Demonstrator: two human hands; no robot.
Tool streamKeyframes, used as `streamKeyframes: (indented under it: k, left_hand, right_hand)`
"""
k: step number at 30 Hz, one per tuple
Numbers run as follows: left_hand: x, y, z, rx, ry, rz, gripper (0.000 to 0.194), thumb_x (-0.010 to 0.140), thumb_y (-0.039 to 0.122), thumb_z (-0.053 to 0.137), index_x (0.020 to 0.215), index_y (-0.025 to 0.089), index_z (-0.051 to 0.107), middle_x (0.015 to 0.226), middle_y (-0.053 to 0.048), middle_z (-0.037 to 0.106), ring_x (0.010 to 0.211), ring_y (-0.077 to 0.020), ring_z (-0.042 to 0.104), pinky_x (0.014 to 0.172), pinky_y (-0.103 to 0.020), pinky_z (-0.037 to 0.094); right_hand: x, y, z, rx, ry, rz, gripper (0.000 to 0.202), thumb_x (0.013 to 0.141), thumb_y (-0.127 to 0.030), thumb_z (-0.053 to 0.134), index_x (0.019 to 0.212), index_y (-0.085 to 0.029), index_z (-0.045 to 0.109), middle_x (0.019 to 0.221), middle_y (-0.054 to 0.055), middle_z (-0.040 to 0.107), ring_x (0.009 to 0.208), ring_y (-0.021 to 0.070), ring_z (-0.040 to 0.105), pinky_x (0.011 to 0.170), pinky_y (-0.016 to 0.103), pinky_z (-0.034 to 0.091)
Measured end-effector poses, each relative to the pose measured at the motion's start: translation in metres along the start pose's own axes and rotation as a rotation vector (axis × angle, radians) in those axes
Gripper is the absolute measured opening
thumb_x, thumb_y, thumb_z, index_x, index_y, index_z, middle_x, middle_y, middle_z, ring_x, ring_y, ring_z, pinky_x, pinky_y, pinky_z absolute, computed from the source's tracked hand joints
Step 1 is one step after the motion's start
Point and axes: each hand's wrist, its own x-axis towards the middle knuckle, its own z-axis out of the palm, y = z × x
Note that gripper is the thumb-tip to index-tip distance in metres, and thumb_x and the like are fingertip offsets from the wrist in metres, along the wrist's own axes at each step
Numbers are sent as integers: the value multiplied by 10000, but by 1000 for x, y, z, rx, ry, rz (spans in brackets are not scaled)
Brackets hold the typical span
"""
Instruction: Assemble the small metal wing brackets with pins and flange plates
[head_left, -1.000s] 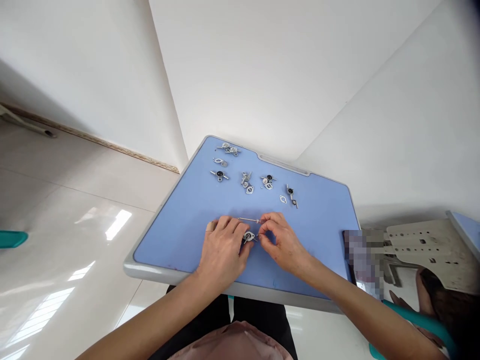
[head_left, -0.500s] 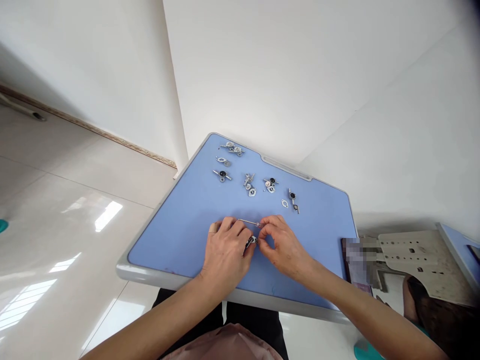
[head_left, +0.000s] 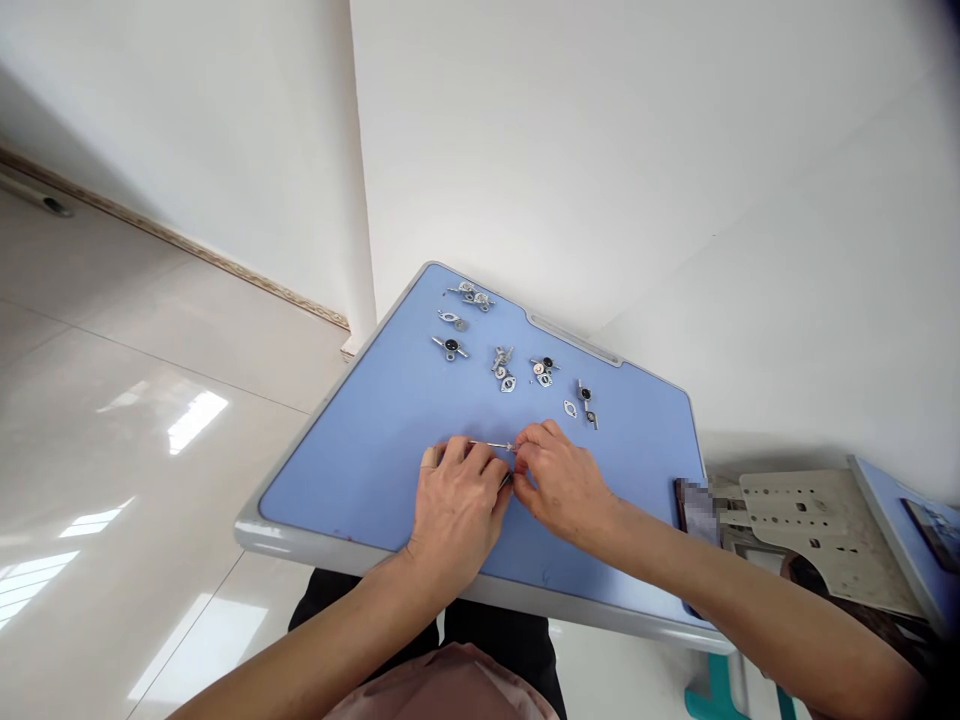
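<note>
My left hand (head_left: 459, 503) is closed around a small black-and-metal part (head_left: 505, 481), which shows only at its fingertips near the table's front. Close against it is my right hand (head_left: 559, 482), with thumb and fingers pinched together at the part. What sits in that pinch is hidden. A thin metal rod (head_left: 491, 444) spans the gap between the two hands' fingers, just beyond the part. Farther back lie a round black part with two metal tabs (head_left: 451, 346), a flat two-holed metal plate (head_left: 570, 409) and a small pile of metal pieces (head_left: 502, 362).
More small metal parts (head_left: 472, 295) lie near the far left corner of the blue table (head_left: 360, 450). Others, some with black discs (head_left: 585, 394), are at the right. A dark-edged flat object (head_left: 691, 510), partly blurred, rests at the right edge. White walls stand behind.
My right fingers have drawn in closer to the left hand, and less of the black-and-metal part shows. The view has shifted slightly. The loose parts on the table stay where they were.
</note>
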Motion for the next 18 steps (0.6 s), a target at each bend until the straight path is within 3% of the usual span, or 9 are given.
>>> streamKeyframes:
  k: [3,6,8,11,15,18]
  left_hand:
    - [-1,-1,1,0,5,-2,104,884,196,596,805,198,665,849,-50,682,873,-251,544,753,-406,366]
    - [-1,-2,1,-10,10,-3,95,879,217,616,808,198,676,864,-48,689,875,-248,552,746,-401,364]
    - [0,-2,1,-25,15,-4,80,873,229,634,819,202,685,864,-47,693,882,-247,559,754,-398,364]
    - [0,-1,0,-44,21,-12,52,856,240,664,835,206,697,847,-41,698,885,-247,564,753,-393,365]
    - [1,0,-1,-59,16,-33,26,835,228,686,829,213,706,848,-27,703,904,-247,571,760,-388,365]
    - [2,2,-2,-51,4,-59,25,822,228,692,809,212,707,837,-23,702,916,-255,576,773,-395,364]
  right_hand:
    - [1,-2,-1,-27,-20,53,157,796,-106,576,723,-235,629,953,96,655,937,276,539,482,324,360]
    - [-1,2,-3,40,-52,102,146,818,-135,606,736,-235,672,973,87,670,957,276,557,553,335,419]
    - [-7,9,-9,147,-60,86,145,838,-160,602,847,-255,712,990,65,681,966,262,579,668,361,473]
    - [-24,20,-27,297,-56,41,322,913,-166,468,1138,-284,666,966,33,703,977,220,614,816,383,488]
    - [-47,27,-56,352,-87,87,346,962,-222,401,1233,-206,615,879,39,711,851,175,635,747,323,498]
    - [-57,27,-61,390,13,-15,307,968,-295,456,1188,-195,645,888,52,688,761,144,600,655,268,485]
